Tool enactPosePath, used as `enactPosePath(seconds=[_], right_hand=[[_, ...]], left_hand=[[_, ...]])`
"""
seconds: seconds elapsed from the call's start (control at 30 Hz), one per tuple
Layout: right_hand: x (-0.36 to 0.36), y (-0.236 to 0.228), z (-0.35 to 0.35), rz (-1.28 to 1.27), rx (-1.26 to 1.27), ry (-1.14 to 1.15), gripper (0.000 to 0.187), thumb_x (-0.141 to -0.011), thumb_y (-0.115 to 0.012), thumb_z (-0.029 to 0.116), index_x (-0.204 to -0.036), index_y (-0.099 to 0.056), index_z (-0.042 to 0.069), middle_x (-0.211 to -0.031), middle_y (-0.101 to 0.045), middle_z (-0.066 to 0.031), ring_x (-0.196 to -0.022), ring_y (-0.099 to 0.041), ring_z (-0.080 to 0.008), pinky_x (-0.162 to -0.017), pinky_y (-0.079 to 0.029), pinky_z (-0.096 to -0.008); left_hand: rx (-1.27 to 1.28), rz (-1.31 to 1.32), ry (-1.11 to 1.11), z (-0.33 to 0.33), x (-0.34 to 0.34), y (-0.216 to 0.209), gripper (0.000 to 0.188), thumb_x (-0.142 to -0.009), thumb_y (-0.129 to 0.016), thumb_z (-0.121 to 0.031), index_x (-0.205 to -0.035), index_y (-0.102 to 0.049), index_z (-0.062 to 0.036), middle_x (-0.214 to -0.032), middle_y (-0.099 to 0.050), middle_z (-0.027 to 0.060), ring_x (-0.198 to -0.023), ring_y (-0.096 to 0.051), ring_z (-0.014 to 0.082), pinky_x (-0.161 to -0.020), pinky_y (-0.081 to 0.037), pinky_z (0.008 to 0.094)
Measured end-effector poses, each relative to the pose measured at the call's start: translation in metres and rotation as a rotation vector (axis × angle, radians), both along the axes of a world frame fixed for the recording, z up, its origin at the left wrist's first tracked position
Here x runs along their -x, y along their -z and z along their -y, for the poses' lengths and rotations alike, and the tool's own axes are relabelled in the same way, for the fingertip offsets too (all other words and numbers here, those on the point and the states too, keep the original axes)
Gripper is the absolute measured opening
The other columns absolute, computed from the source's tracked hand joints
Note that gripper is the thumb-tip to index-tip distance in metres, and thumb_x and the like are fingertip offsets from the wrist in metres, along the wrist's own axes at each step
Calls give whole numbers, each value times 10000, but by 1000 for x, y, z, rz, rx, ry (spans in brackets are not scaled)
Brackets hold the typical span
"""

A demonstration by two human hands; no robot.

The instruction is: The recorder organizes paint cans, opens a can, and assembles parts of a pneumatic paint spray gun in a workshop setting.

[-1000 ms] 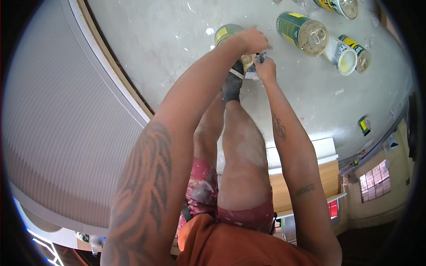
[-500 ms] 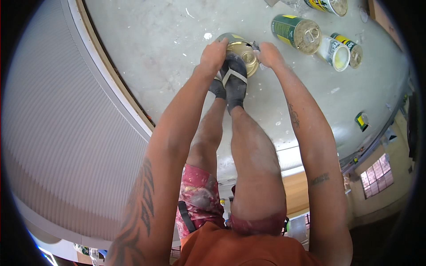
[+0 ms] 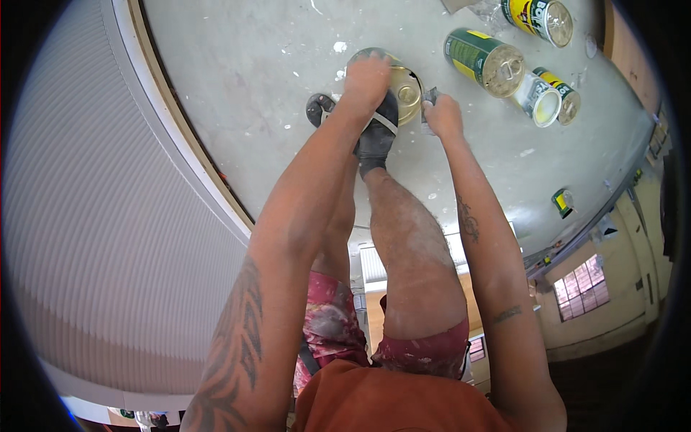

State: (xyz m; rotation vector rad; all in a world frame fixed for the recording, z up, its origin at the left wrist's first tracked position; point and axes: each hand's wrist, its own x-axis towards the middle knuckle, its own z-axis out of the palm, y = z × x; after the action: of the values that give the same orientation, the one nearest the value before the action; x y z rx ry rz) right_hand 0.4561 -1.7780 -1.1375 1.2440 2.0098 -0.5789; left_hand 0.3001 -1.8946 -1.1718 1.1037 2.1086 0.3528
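A green metal can (image 3: 407, 92) lies on its side on the floor, its gold-coloured end turned toward me. A dark gap shows at the upper part of that end's rim. My left hand (image 3: 368, 75) is curled over the can's side; the fingertips are partly hidden. Against the can rests my right foot (image 3: 378, 137), in a dark sock and a sandal with a pale strap. Just right of the gold end, my right hand (image 3: 443, 114) grips a small flat grey tool (image 3: 430, 101), apart from the can. Its exact kind is unclear, though it resembles a scraper.
Several cans lie to the right: a large green one (image 3: 484, 61), a white one (image 3: 540, 101) and a yellow-green one (image 3: 538, 20) among them. A cut can piece (image 3: 563, 203) lies farther right. A ribbed grey shutter (image 3: 122, 201) borders the left side.
My right hand has drawn the grey tool away from the can's rim, down and right. My left hand has shifted right over the can. My left foot now shows farther left.
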Motion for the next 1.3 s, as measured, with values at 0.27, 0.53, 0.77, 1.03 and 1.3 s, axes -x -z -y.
enactPosePath(seconds=[0.27, 0.53, 0.77, 1.03, 1.3], right_hand=[[0, 7, 4, -88, 6, 73, 179, -814, -666, 125, -905, -696, -25, -950, -682, -267, -930, -660, -432, -814, -524, -498], [-5, 13, 17, -153, -35, 129, 144, -796, -654, 97, -872, -689, -20, -923, -684, -256, -922, -659, -435, -810, -523, -506], [-12, 31, 1, -229, -37, 1, 151, -814, -639, 103, -888, -686, -20, -938, -682, -249, -932, -648, -434, -808, -513, -508], [-23, 3, 30, -158, -16, 270, 212, -886, -619, 172, -909, -677, -31, -919, -677, -260, -903, -642, -454, -784, -500, -521], [-40, 48, 28, -296, -133, 349, 228, -852, -682, 187, -875, -680, -40, -891, -666, -288, -896, -640, -462, -761, -500, -508]], left_hand=[[-508, 182, 485, -48, -22, 6, 209, -815, -574, -73, -1022, -598, -75, -1057, -653, 85, -1062, -618, 285, -928, -475, 395], [-497, 204, 797, -79, -10, 26, 109, -813, -586, -82, -902, -648, -75, -916, -672, 76, -939, -658, 286, -867, -497, 395], [-334, 31, 852, -95, -13, 10, 110, -818, -599, -144, -864, -698, -138, -873, -705, 33, -932, -674, 238, -856, -478, 391], [-326, 163, 962, -86, -32, -2, 106, -841, -601, -143, -895, -692, -154, -820, -700, 39, -878, -696, 246, -905, -463, 429], [-216, 126, 1074, -112, -34, 8, 92, -799, -677, -174, -889, -695, -168, -822, -700, 27, -929, -689, 222, -1021, -408, 489]])
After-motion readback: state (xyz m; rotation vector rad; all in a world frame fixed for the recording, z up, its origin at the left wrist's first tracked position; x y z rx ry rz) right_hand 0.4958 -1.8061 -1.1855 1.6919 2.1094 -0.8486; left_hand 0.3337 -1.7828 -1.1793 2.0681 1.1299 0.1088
